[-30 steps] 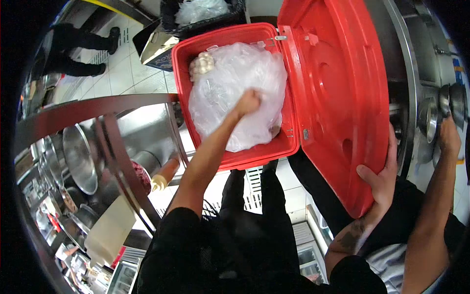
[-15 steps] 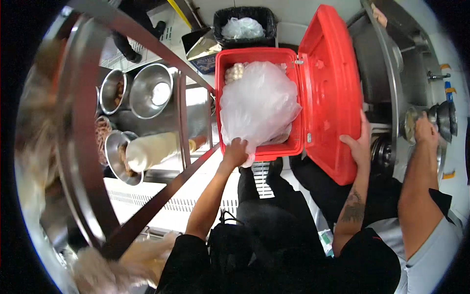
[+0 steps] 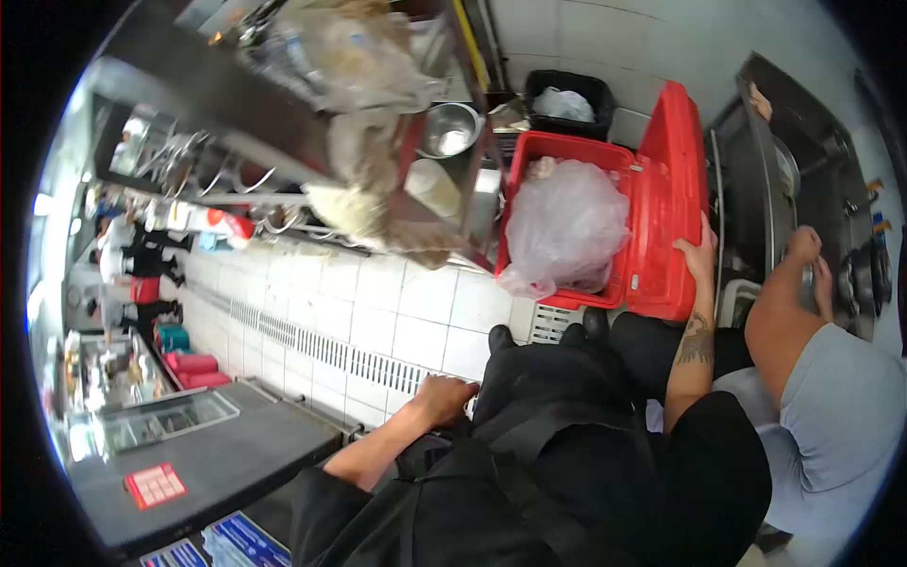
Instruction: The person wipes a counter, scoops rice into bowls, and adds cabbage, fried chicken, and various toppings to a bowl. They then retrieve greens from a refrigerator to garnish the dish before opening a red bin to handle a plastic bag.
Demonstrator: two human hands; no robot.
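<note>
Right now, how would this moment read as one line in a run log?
left hand: at own waist, away from bin | right hand: gripping raised red lid | plastic bag: inside red bin

I saw the red bin (image 3: 565, 300) standing on the tiled floor, its lid (image 3: 675, 170) swung upright, a clear bag (image 3: 567, 227) bulging inside.

Busy commercial kitchen aisle with white tile underfoot.
A white tiled floor (image 3: 378, 312) carries a long drain grate (image 3: 312, 345). A steel shelf rack (image 3: 283, 104) holding a metal bowl (image 3: 449, 128) stands beyond it. A dark tabletop (image 3: 217, 454) sits lower left, and a steel sink unit (image 3: 784, 189) is on the right. The pale tiled wall (image 3: 605, 38) lies behind, with bright light (image 3: 42, 203) at far left.
</note>
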